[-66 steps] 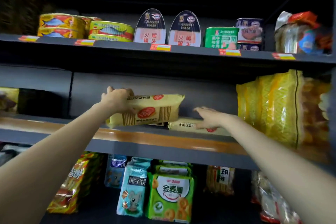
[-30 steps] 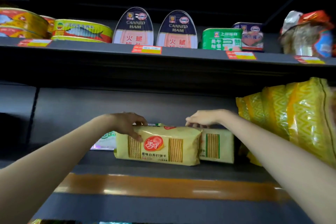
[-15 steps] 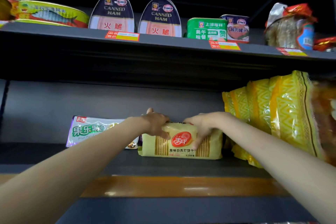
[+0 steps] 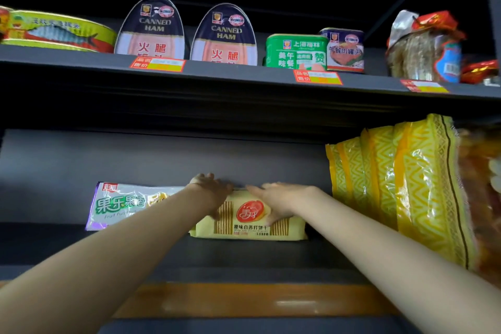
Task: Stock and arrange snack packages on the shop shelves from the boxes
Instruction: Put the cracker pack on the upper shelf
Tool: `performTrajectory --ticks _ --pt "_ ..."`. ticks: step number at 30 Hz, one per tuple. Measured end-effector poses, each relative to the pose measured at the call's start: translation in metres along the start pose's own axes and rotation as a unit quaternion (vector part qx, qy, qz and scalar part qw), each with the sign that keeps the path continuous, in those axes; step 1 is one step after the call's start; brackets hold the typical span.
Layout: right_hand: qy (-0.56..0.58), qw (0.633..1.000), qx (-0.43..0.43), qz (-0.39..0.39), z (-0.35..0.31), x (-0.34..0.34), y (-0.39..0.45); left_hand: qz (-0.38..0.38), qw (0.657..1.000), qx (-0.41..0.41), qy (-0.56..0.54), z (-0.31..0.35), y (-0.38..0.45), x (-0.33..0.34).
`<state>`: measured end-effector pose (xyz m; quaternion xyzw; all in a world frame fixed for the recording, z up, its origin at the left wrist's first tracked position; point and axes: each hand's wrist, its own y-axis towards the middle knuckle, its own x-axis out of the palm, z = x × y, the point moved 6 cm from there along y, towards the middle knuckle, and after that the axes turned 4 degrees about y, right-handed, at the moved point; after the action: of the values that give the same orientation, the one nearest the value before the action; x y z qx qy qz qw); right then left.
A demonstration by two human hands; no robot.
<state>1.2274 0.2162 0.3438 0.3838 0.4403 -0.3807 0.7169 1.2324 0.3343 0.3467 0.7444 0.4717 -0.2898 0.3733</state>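
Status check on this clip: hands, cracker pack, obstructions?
Left hand and right hand both pressing on cracker pack. Pack upright at shelf back. Purple snack bag left, yellow bags right.

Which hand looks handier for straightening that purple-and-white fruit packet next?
Probably the left hand: it rests on the cracker pack's left end, right beside the fruit packet. The right hand sits farther away.

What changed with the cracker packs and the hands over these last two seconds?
The yellow cracker pack went from held at the shelf's front edge to standing deep on the shelf. Left hand and right hand now press flat on it. The canned ham tins above stayed put.
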Motion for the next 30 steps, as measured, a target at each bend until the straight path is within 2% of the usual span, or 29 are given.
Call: performTrajectory --ticks 3,5,8,12,14,17,19,21,22,24,27,29,30 --pt "-0.007 1.000 0.010 0.014 0.009 -0.005 -0.010 -0.012 0.995 0.004 -0.102 -0.005 -0.009 0.001" --pt "-0.020 0.999 0.024 0.008 0.016 -0.004 -0.016 -0.015 0.992 -0.003 -0.127 -0.012 -0.015 0.000" --pt "-0.007 0.999 0.041 0.018 0.018 -0.004 -0.023 0.019 0.989 -0.013 -0.147 -0.020 -0.024 -0.006" --pt "0.018 0.998 0.006 0.068 0.005 -0.018 -0.033 0.058 0.979 -0.019 -0.192 -0.034 -0.029 -0.007" --pt "0.064 0.994 -0.016 0.091 -0.005 -0.030 -0.038 0.096 0.975 -0.029 -0.200 -0.045 -0.037 -0.011" --pt "0.115 0.985 -0.059 0.115 -0.033 -0.049 -0.052 0.200 0.951 -0.067 -0.227 -0.073 -0.065 -0.020" --pt "0.118 0.977 -0.106 0.143 -0.062 -0.064 -0.062 0.297 0.910 -0.099 -0.272 -0.095 -0.098 -0.025" --pt "0.126 0.959 -0.166 0.191 -0.101 -0.081 -0.070 0.404 0.850 -0.122 -0.316 -0.115 -0.145 -0.023" --pt "0.140 0.945 -0.199 0.218 -0.123 -0.090 -0.074 0.447 0.823 -0.130 -0.325 -0.124 -0.171 -0.020" --pt "0.194 0.907 -0.264 0.265 -0.174 -0.106 -0.081 0.496 0.795 -0.151 -0.315 -0.141 -0.227 -0.004" --pt "0.304 0.842 -0.337 0.292 -0.269 -0.114 -0.098 0.490 0.787 -0.227 -0.299 -0.178 -0.317 0.050" --pt "0.362 0.821 -0.378 0.229 -0.352 -0.094 -0.104 0.443 0.795 -0.286 -0.300 -0.202 -0.386 0.112" --pt "0.385 0.811 -0.400 0.182 -0.399 -0.077 -0.107 0.391 0.810 -0.318 -0.300 -0.210 -0.424 0.149"
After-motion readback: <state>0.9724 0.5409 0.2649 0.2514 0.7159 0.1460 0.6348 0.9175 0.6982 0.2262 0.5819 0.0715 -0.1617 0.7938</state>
